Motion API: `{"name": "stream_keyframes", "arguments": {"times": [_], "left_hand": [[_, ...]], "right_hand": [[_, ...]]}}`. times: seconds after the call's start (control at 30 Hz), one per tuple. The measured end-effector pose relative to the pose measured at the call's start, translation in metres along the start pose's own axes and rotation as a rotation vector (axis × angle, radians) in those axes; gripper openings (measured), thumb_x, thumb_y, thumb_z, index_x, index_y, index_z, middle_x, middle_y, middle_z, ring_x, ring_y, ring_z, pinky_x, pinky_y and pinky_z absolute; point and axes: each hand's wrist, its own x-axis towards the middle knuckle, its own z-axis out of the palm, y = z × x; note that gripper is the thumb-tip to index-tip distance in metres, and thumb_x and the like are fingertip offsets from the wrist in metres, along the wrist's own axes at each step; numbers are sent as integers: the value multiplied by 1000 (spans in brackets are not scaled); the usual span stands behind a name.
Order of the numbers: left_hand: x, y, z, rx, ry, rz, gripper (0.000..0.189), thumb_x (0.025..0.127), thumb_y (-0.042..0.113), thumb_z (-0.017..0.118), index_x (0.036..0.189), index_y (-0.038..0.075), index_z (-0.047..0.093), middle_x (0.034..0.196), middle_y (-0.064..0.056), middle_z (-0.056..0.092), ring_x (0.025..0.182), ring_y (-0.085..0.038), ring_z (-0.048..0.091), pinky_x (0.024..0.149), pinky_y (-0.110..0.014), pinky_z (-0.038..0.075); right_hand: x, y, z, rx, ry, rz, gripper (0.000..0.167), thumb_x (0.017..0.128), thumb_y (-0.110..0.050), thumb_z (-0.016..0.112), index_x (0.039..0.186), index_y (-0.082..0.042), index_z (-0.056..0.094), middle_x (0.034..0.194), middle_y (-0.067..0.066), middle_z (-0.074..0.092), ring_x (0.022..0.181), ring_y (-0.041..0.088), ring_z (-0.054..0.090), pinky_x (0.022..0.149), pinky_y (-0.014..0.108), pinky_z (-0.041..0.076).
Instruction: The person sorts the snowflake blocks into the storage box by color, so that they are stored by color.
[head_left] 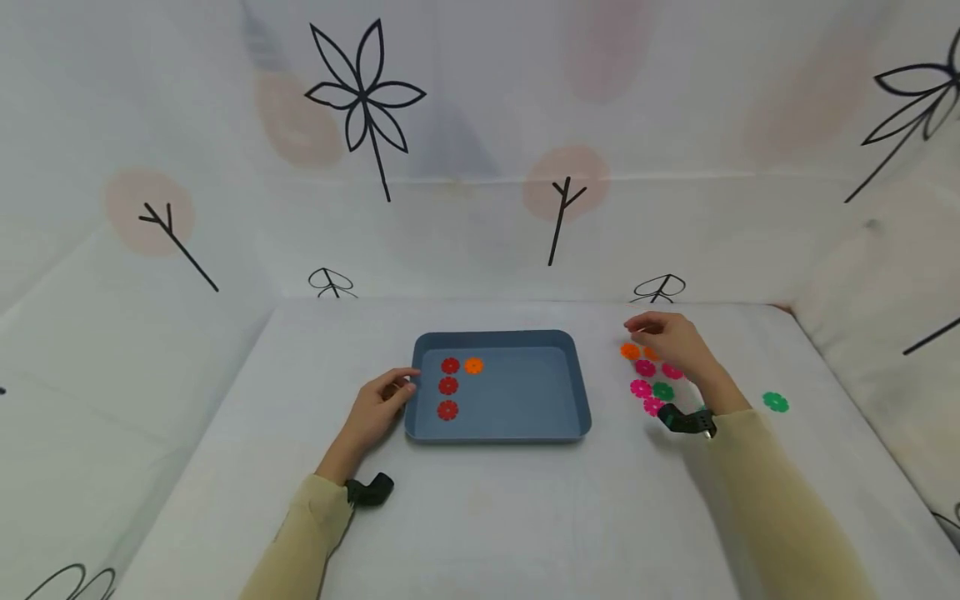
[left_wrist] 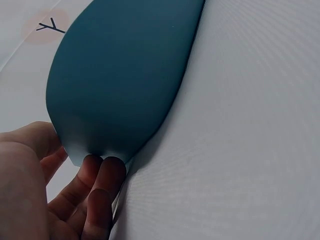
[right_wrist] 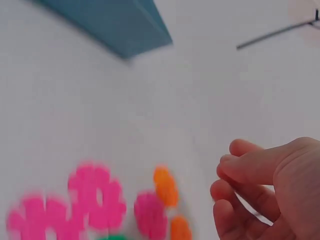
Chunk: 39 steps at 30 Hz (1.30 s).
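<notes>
fingers, right hand [head_left: 673,340] (nearer than left hand [head_left: 375,408]): loosely curled, held nothing visible; orange flower piece [head_left: 630,352] lay just below.

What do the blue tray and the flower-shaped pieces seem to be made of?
Blue tray: probably moulded plastic with a smooth satin finish, judging by its rounded corners and soft sheen; coated metal is possible.
Flower-shaped pieces: likely thin plastic, evenly coloured, with regular notched edges; foam is possible, as the close view is blurred.
</notes>
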Motion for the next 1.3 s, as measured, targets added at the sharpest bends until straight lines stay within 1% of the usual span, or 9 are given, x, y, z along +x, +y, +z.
{"name": "stream_keyframes", "arguments": {"times": [0.1, 0.2, 0.33, 0.47, 0.6, 0.77, 1.0, 1.13, 1.3], "left_hand": [[0, 0, 0, 5, 0, 1, 31, 101, 14, 61, 127, -1, 64, 97, -11, 61, 75, -12, 55, 67, -25, 48], [0, 1, -1, 17, -1, 1, 30, 101, 14, 61, 127, -1, 65, 97, -11, 61, 75, -13, 55, 67, -24, 47], [0, 2, -1, 14, -3, -1, 30, 100, 13, 61, 127, -1, 65, 97, -12, 61, 76, -14, 55, 67, -24, 47], [1, 3, 0, 11, -4, 0, 30, 100, 13, 61, 127, -2, 65, 97, -13, 61, 76, -14, 55, 67, -24, 47], [2, 2, 0, 14, -2, 7, 30, 100, 13, 61, 127, -1, 65, 98, -13, 62, 76, -14, 55, 67, -24, 47], [1, 0, 0, 21, 8, 19, 29, 100, 11, 61, 126, -1, 65, 96, -11, 62, 76, -15, 54, 67, -24, 46], [1, 1, 0, 14, 8, 17, 29, 100, 11, 61, 126, -2, 65, 97, -11, 61, 76, -16, 54, 67, -24, 46], [0, 1, -1, 6, -2, 11, 30, 100, 11, 61, 127, -2, 65, 98, -12, 61, 77, -16, 54, 67, -24, 46], [-1, -1, -1, 7, -2, 18, 30, 101, 13, 60, 127, -2, 65, 99, -12, 62, 77, -13, 55, 68, -24, 46]], "right_hand": [[-8, 18, -12, -24, -11, 53, 36, 103, -20, 54, 133, -1, 57, 129, 24, 56, 115, 40, 51, 88, 44, 49], [-13, 32, -18, -44, -28, 102, 38, 102, -22, 55, 134, -1, 55, 131, 25, 53, 117, 42, 48, 90, 48, 48], [-13, 48, -20, -26, -52, 141, 42, 101, -24, 58, 135, 0, 54, 131, 25, 51, 117, 41, 46, 91, 48, 46], [-10, 57, -17, 8, -74, 160, 47, 99, -26, 61, 138, 0, 52, 131, 24, 50, 117, 39, 44, 94, 48, 42], [-9, 57, -13, 4, -66, 166, 48, 98, -24, 62, 138, 0, 52, 129, 24, 50, 117, 40, 44, 95, 50, 43], [-8, 51, -8, -32, -53, 174, 46, 97, -23, 62, 136, 1, 53, 128, 27, 47, 115, 43, 43, 93, 54, 44], [-7, 48, -6, -21, -57, 242, 48, 98, -23, 60, 138, 2, 49, 129, 28, 47, 116, 43, 43, 98, 56, 42], [-8, 48, -5, -9, -53, 244, 51, 98, -24, 61, 138, 4, 47, 130, 28, 47, 116, 43, 43, 99, 56, 41], [-11, 48, -4, 7, -26, 226, 50, 98, -25, 61, 137, 4, 47, 125, 26, 48, 112, 40, 44, 95, 52, 42]]}}
